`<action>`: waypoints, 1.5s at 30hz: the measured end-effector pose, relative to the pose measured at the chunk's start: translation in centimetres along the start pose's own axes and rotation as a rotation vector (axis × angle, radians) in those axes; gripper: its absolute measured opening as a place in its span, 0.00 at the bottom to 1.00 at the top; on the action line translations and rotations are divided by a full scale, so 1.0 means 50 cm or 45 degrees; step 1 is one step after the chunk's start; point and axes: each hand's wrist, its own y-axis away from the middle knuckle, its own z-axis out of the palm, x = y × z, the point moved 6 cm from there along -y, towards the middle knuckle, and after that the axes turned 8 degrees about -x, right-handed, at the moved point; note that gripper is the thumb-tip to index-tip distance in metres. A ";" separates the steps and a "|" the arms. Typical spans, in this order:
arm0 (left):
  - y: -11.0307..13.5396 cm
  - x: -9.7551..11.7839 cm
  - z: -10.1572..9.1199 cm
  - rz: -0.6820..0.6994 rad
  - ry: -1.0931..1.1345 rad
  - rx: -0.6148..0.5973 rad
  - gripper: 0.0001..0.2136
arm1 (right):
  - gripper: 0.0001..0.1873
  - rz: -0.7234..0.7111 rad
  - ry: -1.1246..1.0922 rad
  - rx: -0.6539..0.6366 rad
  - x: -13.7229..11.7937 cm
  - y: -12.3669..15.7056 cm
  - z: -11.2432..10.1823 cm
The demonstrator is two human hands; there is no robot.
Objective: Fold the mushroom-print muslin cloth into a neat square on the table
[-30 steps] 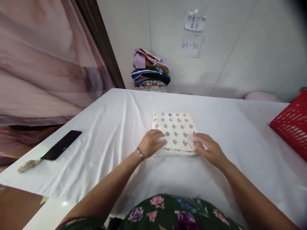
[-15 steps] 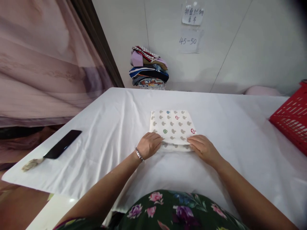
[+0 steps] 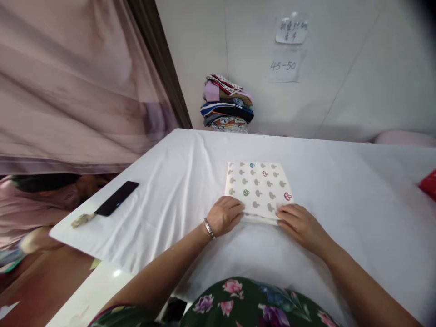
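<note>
A white cloth [image 3: 257, 184] printed with grey mushrooms and a few coloured ones lies folded into a rough square on the white-covered table. At its near left corner, my left hand [image 3: 225, 214] is closed on the edge, a silver bracelet on the wrist. My right hand [image 3: 301, 225] pinches the near right corner between thumb and fingers. Between my hands, a thin strip of the lower layer shows below the top layer's edge. Both thumbs are partly hidden.
A black phone [image 3: 116, 198] with a pale tassel [image 3: 82, 220] lies toward the table's left edge. Stacked folded fabrics [image 3: 227, 104] stand against the wall behind the table. Part of a red basket [image 3: 428, 185] shows at far right. A pink curtain [image 3: 85, 91] hangs at left.
The upper layer's near edge has come toward me, so less of the lower layer shows. Both hands keep hold of the cloth. My view has turned left, shifting everything rightward.
</note>
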 end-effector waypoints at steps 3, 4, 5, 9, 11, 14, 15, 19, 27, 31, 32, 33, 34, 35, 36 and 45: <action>-0.010 0.014 0.011 0.010 -0.013 -0.070 0.15 | 0.11 -0.020 0.014 0.042 0.006 0.004 0.007; -0.013 0.016 0.016 0.009 -0.025 -0.100 0.17 | 0.11 -0.024 0.010 0.051 0.009 0.004 0.010; -0.017 0.016 0.023 0.002 -0.038 -0.128 0.18 | 0.10 -0.030 0.003 0.060 0.012 0.005 0.013; -0.022 0.013 0.041 -0.038 -0.062 -0.169 0.11 | 0.10 -0.027 -0.052 0.037 0.019 0.004 0.017; -0.018 0.014 0.041 -0.036 -0.049 -0.138 0.10 | 0.10 -0.003 -0.108 0.021 0.019 0.004 0.012; -0.009 0.016 0.031 -0.020 -0.003 -0.069 0.09 | 0.09 0.070 -0.235 0.032 0.020 0.005 -0.001; -0.008 0.017 0.025 -0.018 0.019 -0.045 0.09 | 0.09 0.115 -0.290 0.042 0.024 0.006 -0.004; -0.022 0.018 -0.001 -0.037 0.110 0.047 0.08 | 0.09 0.393 -0.502 0.166 0.063 0.012 -0.014; -0.098 0.048 0.032 -0.008 0.140 -0.038 0.07 | 0.12 0.941 -0.781 0.321 0.160 0.051 0.021; -0.109 0.036 0.050 -0.084 0.170 -0.159 0.07 | 0.14 1.008 -1.100 0.220 0.158 0.052 0.051; -0.112 0.032 0.049 -0.125 0.184 -0.203 0.06 | 0.14 1.013 -1.146 0.219 0.156 0.051 0.052; -0.117 0.029 0.048 -0.172 0.197 -0.253 0.06 | 0.14 1.018 -1.179 0.220 0.154 0.050 0.051; -0.124 0.028 0.045 -0.222 0.210 -0.303 0.07 | 0.14 1.022 -1.201 0.221 0.153 0.048 0.050; -0.134 0.029 0.042 -0.266 0.229 -0.346 0.08 | 0.15 1.026 -1.219 0.223 0.152 0.047 0.049; -0.146 0.032 0.039 -0.297 0.261 -0.373 0.09 | 0.15 1.028 -1.240 0.229 0.152 0.046 0.048; -0.268 0.039 0.118 -0.864 0.786 -0.631 0.24 | 0.13 0.831 -1.338 0.261 0.126 0.027 0.036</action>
